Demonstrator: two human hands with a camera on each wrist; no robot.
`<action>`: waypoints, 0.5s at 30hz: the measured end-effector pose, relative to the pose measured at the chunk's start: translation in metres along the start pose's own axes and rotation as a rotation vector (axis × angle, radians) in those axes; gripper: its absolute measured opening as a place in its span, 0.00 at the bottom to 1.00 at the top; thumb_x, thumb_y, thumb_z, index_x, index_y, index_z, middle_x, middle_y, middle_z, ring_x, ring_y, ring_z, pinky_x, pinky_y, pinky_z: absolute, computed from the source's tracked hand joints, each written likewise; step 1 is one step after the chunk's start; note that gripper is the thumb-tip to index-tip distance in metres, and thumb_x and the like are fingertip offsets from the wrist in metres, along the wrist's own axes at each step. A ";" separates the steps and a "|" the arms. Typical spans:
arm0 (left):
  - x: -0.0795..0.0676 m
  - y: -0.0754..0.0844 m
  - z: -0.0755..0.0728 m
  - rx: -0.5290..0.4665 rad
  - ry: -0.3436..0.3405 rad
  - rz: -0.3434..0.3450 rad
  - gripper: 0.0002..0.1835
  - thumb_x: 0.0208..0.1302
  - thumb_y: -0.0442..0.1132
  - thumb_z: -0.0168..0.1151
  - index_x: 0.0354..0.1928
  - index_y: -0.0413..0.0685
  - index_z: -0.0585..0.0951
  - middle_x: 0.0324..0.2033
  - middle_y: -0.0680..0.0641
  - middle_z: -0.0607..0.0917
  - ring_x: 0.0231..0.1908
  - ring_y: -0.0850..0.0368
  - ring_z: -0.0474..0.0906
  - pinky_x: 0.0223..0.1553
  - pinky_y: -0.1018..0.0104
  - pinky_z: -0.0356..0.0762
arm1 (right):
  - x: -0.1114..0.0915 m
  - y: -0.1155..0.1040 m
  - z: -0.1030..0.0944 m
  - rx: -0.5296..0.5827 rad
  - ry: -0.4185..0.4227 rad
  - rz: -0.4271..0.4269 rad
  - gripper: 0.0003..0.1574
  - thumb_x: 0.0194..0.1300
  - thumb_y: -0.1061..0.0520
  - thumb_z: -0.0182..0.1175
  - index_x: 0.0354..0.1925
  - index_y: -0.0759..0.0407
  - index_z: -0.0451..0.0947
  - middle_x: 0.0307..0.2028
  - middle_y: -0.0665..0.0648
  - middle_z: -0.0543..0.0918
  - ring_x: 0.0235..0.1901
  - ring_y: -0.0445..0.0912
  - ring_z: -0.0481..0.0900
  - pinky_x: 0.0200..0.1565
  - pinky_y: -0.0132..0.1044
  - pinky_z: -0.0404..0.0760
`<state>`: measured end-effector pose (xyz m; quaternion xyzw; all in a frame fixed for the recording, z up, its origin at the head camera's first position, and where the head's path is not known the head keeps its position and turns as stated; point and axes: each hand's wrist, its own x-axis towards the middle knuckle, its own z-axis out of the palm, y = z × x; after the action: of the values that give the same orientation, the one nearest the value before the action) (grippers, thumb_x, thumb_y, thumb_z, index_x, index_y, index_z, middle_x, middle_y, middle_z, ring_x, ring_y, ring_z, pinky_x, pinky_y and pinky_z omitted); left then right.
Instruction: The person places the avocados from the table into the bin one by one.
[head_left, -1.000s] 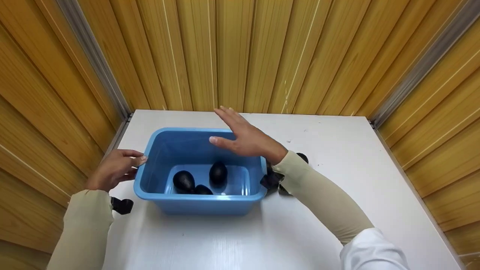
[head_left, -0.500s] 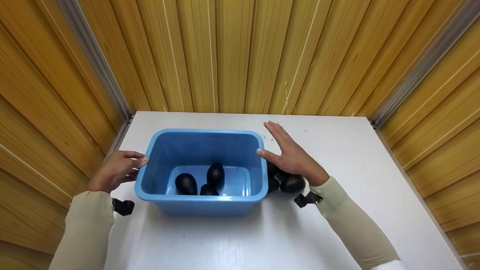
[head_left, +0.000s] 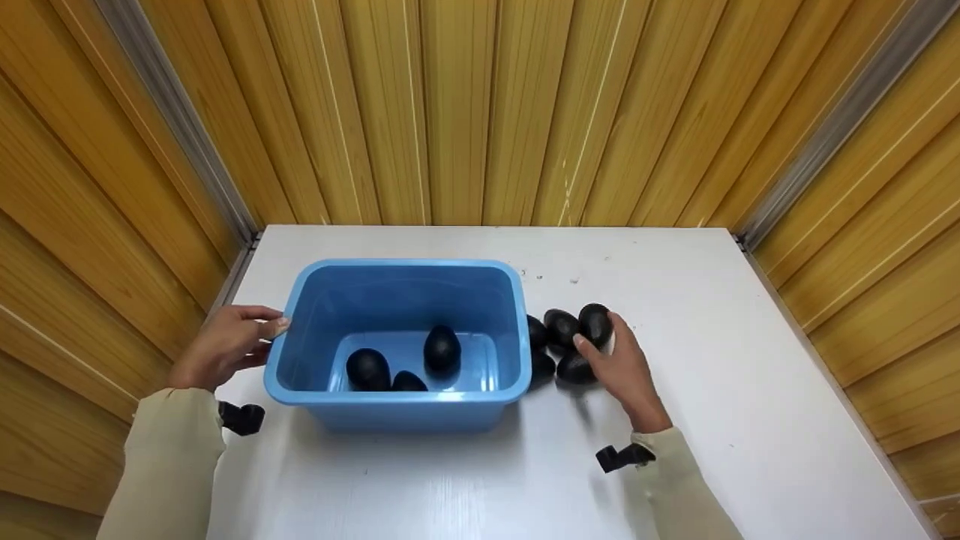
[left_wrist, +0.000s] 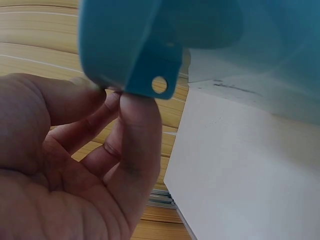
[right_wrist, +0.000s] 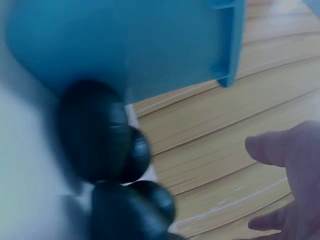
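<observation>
A blue plastic bin [head_left: 405, 411] stands on the white table, with three black, egg-shaped avocados inside, one of them [head_left: 442, 350] at the right. My left hand [head_left: 229, 341] pinches the bin's left rim; the left wrist view shows thumb and finger at the rim's edge [left_wrist: 112, 65] beside a tab with a hole. Outside the bin's right wall lie several more avocados [head_left: 576, 368] in a cluster. My right hand [head_left: 622, 367] reaches over them, thumb and fingers spread at the far right avocado [head_left: 595, 324]. In the right wrist view nothing shows between thumb and fingers.
Wood-patterned panels [head_left: 457, 112] rise behind and beside the table [head_left: 450, 487], with grey metal posts [head_left: 187, 112] in the corners. Small dark specks mark the tabletop behind the avocado cluster. Each wrist wears a small black camera mount [head_left: 625, 457].
My right hand has moved from above the bin rightward and down to the avocados outside. Those in the bin have rolled slightly. My left hand keeps its pinch on the rim.
</observation>
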<state>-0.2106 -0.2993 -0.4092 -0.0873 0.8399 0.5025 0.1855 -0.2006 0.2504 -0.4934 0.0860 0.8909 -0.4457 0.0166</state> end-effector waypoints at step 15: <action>0.001 -0.001 0.000 -0.001 0.008 -0.002 0.30 0.79 0.50 0.57 0.73 0.37 0.71 0.60 0.35 0.82 0.45 0.51 0.87 0.64 0.41 0.80 | -0.006 0.036 0.072 0.002 0.226 0.001 0.55 0.58 0.58 0.69 0.75 0.70 0.53 0.75 0.71 0.58 0.74 0.67 0.62 0.75 0.59 0.65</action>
<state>-0.2109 -0.2999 -0.4104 -0.0902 0.8403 0.5025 0.1825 -0.1921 0.2133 -0.5641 0.1362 0.8865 -0.4341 -0.0841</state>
